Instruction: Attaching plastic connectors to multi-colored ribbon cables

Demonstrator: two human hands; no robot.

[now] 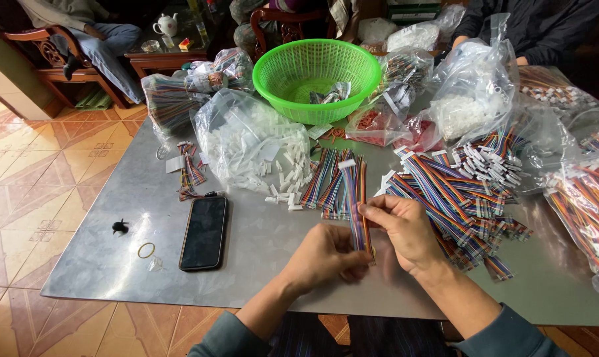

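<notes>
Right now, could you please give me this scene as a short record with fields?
Surface: grey metal table
Left hand: pinches the lower end of a rainbow wire strip
Right hand: grips the same strip higher up
Beside right hand: pile of rainbow wire strips with white connectors
Centre back: green basket
Left of centre: clear bag of white connectors
Near left: black phone lying flat, yellow rubber band
</notes>
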